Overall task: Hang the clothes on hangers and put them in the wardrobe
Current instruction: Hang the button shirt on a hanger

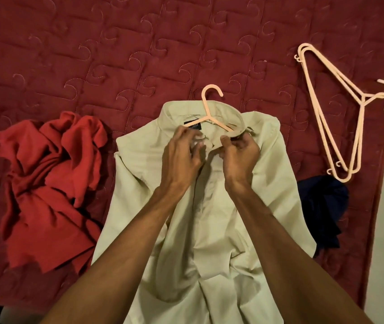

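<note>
As the left hand (182, 157) and right hand (240, 156) pinched the collar (177, 112) of the beige shirt (212, 220), we judged a tug could unseat the pink hanger (206, 106) within.

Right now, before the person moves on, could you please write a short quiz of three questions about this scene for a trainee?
1. True or false: the hanger already sits inside the collar of the pale shirt.
2. How many spare hangers lie on the bedspread? A one, B two, C four.
3. Which garment lies on the person's left side of the shirt?
Key: 1 true; 2 B; 3 the red garment.
</note>
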